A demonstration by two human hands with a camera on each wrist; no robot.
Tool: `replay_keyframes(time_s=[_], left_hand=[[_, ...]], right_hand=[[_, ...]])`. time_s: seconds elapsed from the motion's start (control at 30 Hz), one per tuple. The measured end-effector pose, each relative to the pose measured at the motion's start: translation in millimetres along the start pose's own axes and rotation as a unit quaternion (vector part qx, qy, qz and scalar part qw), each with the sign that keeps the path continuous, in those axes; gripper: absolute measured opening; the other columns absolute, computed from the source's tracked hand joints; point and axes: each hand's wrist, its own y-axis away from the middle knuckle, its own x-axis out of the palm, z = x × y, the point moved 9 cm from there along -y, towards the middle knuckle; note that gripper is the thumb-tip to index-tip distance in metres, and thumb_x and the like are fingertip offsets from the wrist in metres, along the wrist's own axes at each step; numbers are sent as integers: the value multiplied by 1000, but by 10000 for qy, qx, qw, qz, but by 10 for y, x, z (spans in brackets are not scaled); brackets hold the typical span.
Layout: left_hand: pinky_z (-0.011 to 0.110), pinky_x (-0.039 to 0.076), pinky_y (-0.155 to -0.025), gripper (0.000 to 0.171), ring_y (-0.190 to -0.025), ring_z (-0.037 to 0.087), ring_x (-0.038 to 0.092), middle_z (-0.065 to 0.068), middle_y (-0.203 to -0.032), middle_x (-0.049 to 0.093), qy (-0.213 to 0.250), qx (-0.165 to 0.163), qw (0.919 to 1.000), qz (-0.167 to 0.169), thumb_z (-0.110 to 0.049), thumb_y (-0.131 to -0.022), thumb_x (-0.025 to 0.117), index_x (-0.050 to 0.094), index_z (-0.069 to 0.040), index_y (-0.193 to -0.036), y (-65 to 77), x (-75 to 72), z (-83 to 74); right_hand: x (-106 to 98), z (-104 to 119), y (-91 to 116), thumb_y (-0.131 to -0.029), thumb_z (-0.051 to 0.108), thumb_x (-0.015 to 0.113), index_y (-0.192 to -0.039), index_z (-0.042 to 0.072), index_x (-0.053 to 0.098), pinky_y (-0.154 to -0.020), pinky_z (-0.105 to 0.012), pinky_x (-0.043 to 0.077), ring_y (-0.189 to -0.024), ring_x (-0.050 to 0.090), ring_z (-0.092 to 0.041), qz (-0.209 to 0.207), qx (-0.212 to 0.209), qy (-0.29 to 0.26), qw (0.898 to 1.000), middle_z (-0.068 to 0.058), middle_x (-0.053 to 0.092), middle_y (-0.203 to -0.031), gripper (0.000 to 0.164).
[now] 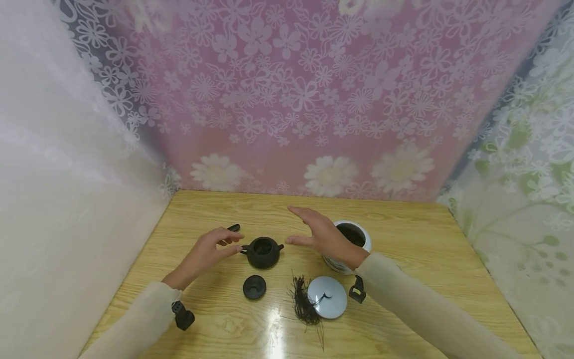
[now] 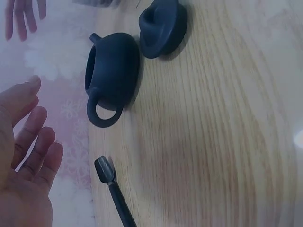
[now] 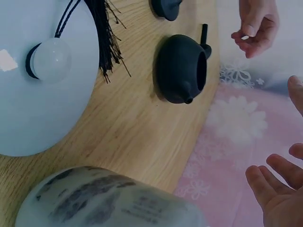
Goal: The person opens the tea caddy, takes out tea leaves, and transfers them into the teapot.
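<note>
A dark teapot [image 1: 263, 255] stands uncovered on the table, its handle [image 2: 104, 118] toward my left hand [image 1: 214, 249]. That hand hovers near the handle with relaxed fingers and holds nothing; the left wrist view shows it apart from the pot. My right hand [image 1: 320, 237] is raised past the spout side, thumb and fingers spread, nothing in it. Under its wrist stands a white jar [image 1: 365, 239] with dark contents, its painted side [image 3: 109, 203] seen in the right wrist view. Behind the left hand lies a dark tea scoop [image 2: 118, 198], partly hidden in the head view.
The dark teapot lid [image 1: 254, 287] lies in front of the pot. Nearer the right forearm is a white jar lid [image 1: 334, 304] with a knob and a dark tassel [image 1: 304, 301]. The wooden table [image 1: 215, 319] meets floral cloth at its back and sides.
</note>
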Motion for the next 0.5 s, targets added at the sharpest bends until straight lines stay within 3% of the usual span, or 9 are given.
replay_keyframes(time_s=[0.13, 0.23, 0.37, 0.5], left_hand=[[52, 59, -103, 35, -116, 30, 70, 5, -127, 75, -9, 182, 9997, 163, -22, -102, 80, 77, -15, -136, 5, 94, -49], [56, 58, -106, 36, -120, 33, 70, 9, -130, 74, 52, 278, 9987, 432, -22, -103, 79, 76, -14, -138, 15, 184, -79], [48, 58, -103, 36, -118, 26, 69, 6, -130, 74, -33, 405, 9959, 803, -25, -103, 79, 76, -15, -138, 32, 315, -99], [37, 59, -92, 37, -110, 19, 68, 2, -124, 73, -294, 610, 9921, 1059, -23, -102, 80, 77, -14, -137, 55, 443, -100]], right_hand=[[155, 12, -81, -98, 47, 81, -171, 21, 38, -112, -55, 55, -138, 64, -31, 232, -105, 93, 9996, -7, 46, -172, 89], [282, 11, -130, -99, 50, 81, -171, 22, 38, -115, -56, 53, -139, 64, -31, 419, -133, 117, 9990, -7, 47, -171, 89], [450, 4, -154, -99, 51, 80, -171, 21, 40, -118, -56, 51, -145, 59, -31, 609, -73, 126, 9980, -7, 48, -170, 88], [592, -14, -156, -98, 51, 80, -170, 18, 41, -112, -54, 55, -138, 64, -33, 747, 1, 50, 9972, -10, 49, -169, 88]])
